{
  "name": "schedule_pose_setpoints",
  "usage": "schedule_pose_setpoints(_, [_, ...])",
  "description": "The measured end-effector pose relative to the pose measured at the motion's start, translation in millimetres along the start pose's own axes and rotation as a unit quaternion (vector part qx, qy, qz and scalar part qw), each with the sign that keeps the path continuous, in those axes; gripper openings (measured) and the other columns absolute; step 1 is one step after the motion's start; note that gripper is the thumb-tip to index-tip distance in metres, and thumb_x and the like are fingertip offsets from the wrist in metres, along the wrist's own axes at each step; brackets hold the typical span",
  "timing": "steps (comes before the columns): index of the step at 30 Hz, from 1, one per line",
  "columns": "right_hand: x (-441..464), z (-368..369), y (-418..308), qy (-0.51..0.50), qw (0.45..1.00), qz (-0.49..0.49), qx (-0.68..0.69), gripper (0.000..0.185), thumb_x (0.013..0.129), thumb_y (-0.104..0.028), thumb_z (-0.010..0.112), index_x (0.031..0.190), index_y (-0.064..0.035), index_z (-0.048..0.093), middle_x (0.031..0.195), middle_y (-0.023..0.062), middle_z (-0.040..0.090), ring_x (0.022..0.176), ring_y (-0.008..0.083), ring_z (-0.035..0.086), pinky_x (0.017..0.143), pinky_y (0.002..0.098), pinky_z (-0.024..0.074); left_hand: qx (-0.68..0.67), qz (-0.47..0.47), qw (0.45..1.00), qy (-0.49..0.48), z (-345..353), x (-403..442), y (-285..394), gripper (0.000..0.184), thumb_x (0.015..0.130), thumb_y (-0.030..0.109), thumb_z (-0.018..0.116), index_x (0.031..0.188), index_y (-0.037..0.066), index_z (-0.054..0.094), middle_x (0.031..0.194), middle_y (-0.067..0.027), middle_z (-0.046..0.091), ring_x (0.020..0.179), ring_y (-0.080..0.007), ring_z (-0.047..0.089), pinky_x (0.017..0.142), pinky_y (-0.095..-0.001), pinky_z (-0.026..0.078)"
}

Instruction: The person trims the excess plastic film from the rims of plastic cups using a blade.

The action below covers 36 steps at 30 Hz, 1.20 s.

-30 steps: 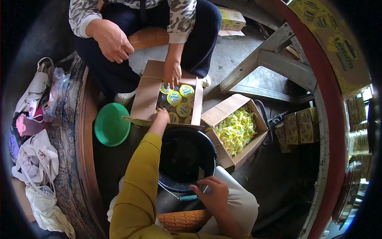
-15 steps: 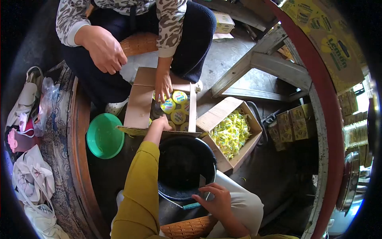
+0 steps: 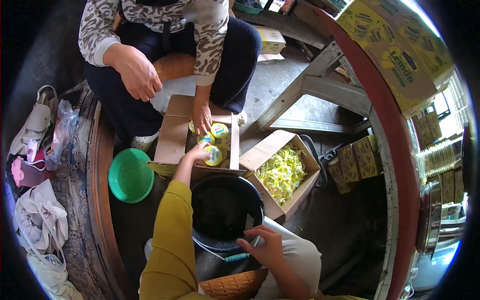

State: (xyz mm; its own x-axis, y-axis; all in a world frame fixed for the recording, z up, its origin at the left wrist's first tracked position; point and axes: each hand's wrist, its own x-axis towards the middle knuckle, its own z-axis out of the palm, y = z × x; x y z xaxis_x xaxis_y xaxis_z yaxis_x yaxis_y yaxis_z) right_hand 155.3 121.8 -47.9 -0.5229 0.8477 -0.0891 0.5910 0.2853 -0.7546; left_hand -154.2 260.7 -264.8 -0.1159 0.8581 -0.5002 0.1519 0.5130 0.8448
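My left hand [image 3: 199, 153] is at the near side of an open cardboard box [image 3: 170, 131], its fingers closed on the edge of a round cup with a yellow lemon-printed lid [image 3: 214, 156]. Several more such cups lie in the box. A co-worker's hand [image 3: 202, 120] reaches into it from the far side and touches another lemon cup [image 3: 205, 138]. Over the right rim of a black bucket [image 3: 215, 240], my right hand [image 3: 267, 246] pinches a thin, flat, greyish blade-like piece [image 3: 249, 222]. The bucket's inside is dark.
A second carton [image 3: 260, 152] holds yellow wrapper scraps [image 3: 283, 172]. A green basin [image 3: 131, 175] sits left of the box. On the right are a wooden trestle leg [image 3: 295, 90] and stacked lemon cartons [image 3: 357, 162]. Bags [image 3: 42, 212] lie at far left.
My left hand has risen from inside the box with a lemon cup at its fingers. The co-worker's hand stays in the box. The whole view has shifted slightly.
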Motion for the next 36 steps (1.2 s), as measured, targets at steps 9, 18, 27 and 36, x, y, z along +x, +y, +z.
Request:
schedule_pose_setpoints(9, [-1.0, -15.8, -9.1, 0.138, 0.989, -0.038, -0.031, 0.039, 0.061, -0.022, 0.075, 0.092, -0.0037, 0.062, 0.088, 0.0114, 0.058, 0.077, 0.0243, 0.058, 0.068, 0.0316, 0.0463, -0.012, 0.246, 0.969, 0.029, -24.8, -124.3, 124.3, 0.05, 0.07, 0.008, 0.065, 0.116, 0.004, 0.043, 0.1, -0.0104, 0.052, 0.095, -0.0189, 0.053, 0.072, -0.0308, 0.048])
schedule_pose_setpoints(18, [-6.7, -39.1, -26.8, 0.227, 0.938, -0.153, -0.213, 0.092, 0.046, -0.054, 0.075, 0.114, 0.0005, 0.048, 0.112, 0.0139, 0.048, 0.106, 0.03, 0.042, 0.09, 0.0414, 0.0317, -0.035, 0.187, 0.981, 0.03, 26.7, -341.2, 214.1, 0.043, 0.076, 0.012, 0.063, 0.112, 0.005, 0.04, 0.102, -0.0092, 0.051, 0.09, -0.017, 0.055, 0.066, -0.0308, 0.053])
schedule_pose_setpoints(27, [-36.4, -15.3, -37.8, 0.2, 0.929, -0.278, -0.141, 0.09, 0.041, -0.058, 0.074, 0.107, -0.0006, 0.053, 0.102, 0.0111, 0.051, 0.099, 0.0259, 0.047, 0.085, 0.0384, 0.0327, -0.088, 0.219, 0.97, 0.056, 102.5, -412.0, 169.7, 0.043, 0.078, 0.016, 0.062, 0.113, 0.005, 0.04, 0.102, -0.0045, 0.051, 0.09, -0.0123, 0.053, 0.068, -0.0258, 0.05])
schedule_pose_setpoints(36, [-45.0, -8.8, -27.9, 0.235, 0.891, -0.376, -0.096, 0.06, 0.05, -0.049, 0.072, 0.092, -0.0093, 0.056, 0.094, 0.0056, 0.052, 0.089, 0.0235, 0.047, 0.08, 0.0391, 0.0315, -0.074, 0.246, 0.964, 0.066, 133.1, -414.9, 150.9, 0.043, 0.077, 0.015, 0.064, 0.111, 0.005, 0.041, 0.097, -0.0042, 0.052, 0.088, -0.0102, 0.053, 0.068, -0.0247, 0.049])
